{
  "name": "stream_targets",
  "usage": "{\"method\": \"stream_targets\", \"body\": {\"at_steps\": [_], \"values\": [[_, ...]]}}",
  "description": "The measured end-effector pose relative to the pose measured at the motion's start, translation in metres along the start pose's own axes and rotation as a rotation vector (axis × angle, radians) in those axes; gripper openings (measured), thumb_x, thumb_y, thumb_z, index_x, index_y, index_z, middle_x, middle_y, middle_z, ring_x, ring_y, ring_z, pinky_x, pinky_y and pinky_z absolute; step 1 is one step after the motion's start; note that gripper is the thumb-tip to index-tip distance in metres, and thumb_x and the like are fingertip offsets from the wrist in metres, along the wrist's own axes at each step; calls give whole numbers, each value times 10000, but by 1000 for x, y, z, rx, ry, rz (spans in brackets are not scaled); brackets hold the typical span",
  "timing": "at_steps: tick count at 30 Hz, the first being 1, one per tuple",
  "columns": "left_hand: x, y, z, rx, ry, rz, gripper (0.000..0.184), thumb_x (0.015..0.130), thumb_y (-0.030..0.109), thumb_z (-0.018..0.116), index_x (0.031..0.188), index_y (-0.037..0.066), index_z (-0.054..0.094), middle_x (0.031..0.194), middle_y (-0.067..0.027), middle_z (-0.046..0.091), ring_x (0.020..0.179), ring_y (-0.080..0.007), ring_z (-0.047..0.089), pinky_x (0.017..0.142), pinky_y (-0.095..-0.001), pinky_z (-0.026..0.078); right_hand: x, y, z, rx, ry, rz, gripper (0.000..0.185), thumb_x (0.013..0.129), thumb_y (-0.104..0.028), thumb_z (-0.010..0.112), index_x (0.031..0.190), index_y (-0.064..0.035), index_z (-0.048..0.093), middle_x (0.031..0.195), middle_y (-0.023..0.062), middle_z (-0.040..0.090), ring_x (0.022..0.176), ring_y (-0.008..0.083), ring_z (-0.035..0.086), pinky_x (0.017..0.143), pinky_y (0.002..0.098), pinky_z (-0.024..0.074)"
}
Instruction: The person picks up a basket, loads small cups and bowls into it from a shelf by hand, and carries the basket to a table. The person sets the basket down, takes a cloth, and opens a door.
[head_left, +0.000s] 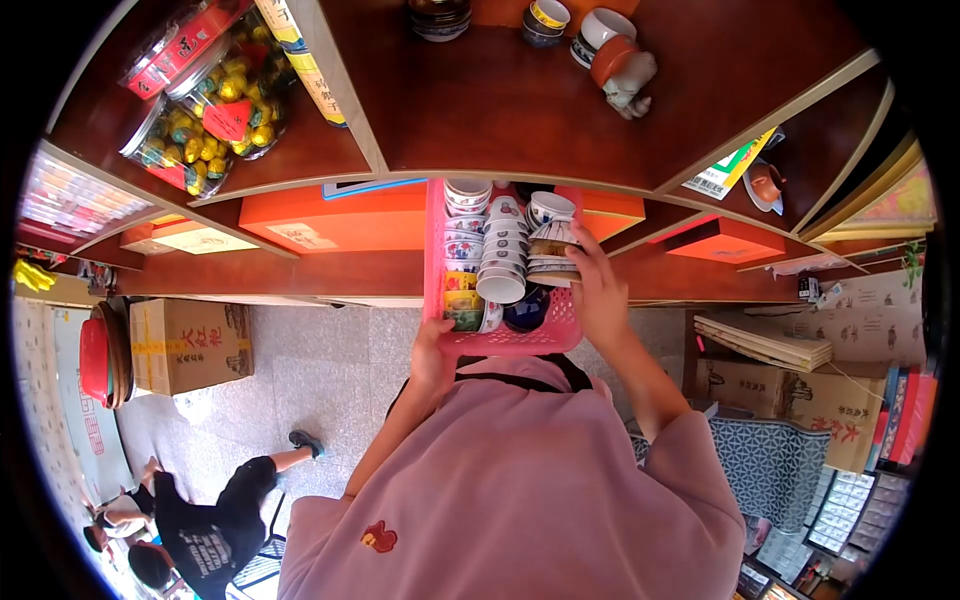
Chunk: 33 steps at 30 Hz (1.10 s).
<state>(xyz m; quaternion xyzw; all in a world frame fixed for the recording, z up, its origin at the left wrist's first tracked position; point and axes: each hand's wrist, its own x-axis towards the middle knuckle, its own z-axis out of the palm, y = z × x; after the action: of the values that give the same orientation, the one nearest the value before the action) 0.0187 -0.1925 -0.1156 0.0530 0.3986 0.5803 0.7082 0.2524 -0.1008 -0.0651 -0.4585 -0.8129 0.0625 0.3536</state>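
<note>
A pink plastic basket (512, 344) full of small teacups juts out in front of my chest, its far end at the shelf edge. My left hand (430, 350) is closed on its near left corner. At the right side, my right hand (600, 285) has its fingers bent over a stack of cups (552, 250) with white rims; part of its grip is hidden. In the middle lies a stack of white cups (502, 262). Patterned cups (464, 250) line the left side. A dark blue cup (527, 310) sits at the near end.
Above the basket, a wooden shelf (480, 130) holds bowls and a small figurine (627, 82). Plastic jars (205, 125) of gold-wrapped pieces stand upper left. Orange boxes (345, 220) lie behind. A cardboard carton (192, 345) and a person in black (215, 525) are on the left.
</note>
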Motion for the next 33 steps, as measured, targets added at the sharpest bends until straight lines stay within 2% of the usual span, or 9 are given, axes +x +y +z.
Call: {"method": "stream_targets", "body": {"at_steps": [6, 9, 11, 18, 24, 27, 30, 32, 33], "values": [[-2, 1, 7, -6, 42, 3, 440, 814, 172, 499, 1205, -28, 485, 1222, -172, 566, 1161, -320, 543, 1033, -465, 405, -8, -5, 5, -321, 112, -183, 370, 722, -16, 679, 1085, -77, 636, 1347, 126, 546, 953, 294, 653, 720, 356, 561], [-2, 1, 10, -10, 54, 5, 434, 815, 178, 498, 1199, -23, 487, 1216, -168, 568, 1154, -319, 546, 1030, -467, 408, -12, -8, -7, -256, -9, -127, 396, 697, -52, 720, 1082, -76, 634, 1374, 142, 518, 993, 327, 638, 824, 393, 537], [-3, 1, 11, -15, 55, 8, 428, 815, 180, 499, 1194, -19, 489, 1210, -165, 572, 1148, -318, 549, 1029, -467, 409, -12, -10, -17, -146, -163, -114, 501, 632, -125, 780, 1106, -76, 626, 1411, 153, 477, 1040, 342, 615, 922, 421, 491], [-2, -2, 6, -9, 45, 6, 449, 819, 190, 496, 1223, -7, 482, 1206, -156, 578, 1134, -307, 557, 1005, -469, 423, -22, -18, -22, -76, -153, -96, 709, 533, -257, 833, 1191, -116, 609, 1471, 126, 409, 1035, 336, 591, 911, 426, 492], [0, -5, -1, -55, 18, -10, 455, 839, 173, 503, 1262, 8, 476, 1208, -131, 577, 1132, -279, 552, 1003, -447, 405, -23, -14, -26, -182, -259, -173, 755, 609, -402, 822, 1266, -122, 573, 1500, 95, 374, 913, 322, 534, 906, 437, 470], [0, -5, 1, -55, 12, -8, 457, 839, 175, 499, 1265, 10, 476, 1205, -131, 578, 1127, -280, 556, 997, -447, 411, -16, -8, -33, -50, -343, -150, 719, 692, -415, 780, 1297, -102, 550, 1495, 126, 375, 958, 328, 532, 901, 429, 452], [-2, -1, 5, -36, 10, -14, 462, 840, 177, 495, 1270, 11, 474, 1203, -130, 580, 1121, -279, 560, 991, -447, 416, -15, 6, -22, 259, -172, -112, 690, 761, -417, 732, 1322, -72, 524, 1479, 167, 381, 995, 324, 546, 824, 376, 477], [-3, -1, 7, -37, 21, -12, 466, 840, 180, 493, 1273, 9, 472, 1201, -132, 580, 1116, -280, 562, 986, -448, 420, -15, 4, -19, 577, -167, 235, 658, 805, -376, 710, 1331, -38, 504, 1451, 194, 403, 1065, 321, 559, 775, 337, 499], [-3, -1, 7, -36, 22, -11, 466, 840, 180, 493, 1273, 9, 472, 1201, -132, 580, 1116, -280, 562, 986, -448, 420, -13, 3, -18, 578, -167, 235, 658, 805, -376, 710, 1331, -38, 504, 1451, 194, 403, 1065, 321, 559, 775, 337, 499]]}}
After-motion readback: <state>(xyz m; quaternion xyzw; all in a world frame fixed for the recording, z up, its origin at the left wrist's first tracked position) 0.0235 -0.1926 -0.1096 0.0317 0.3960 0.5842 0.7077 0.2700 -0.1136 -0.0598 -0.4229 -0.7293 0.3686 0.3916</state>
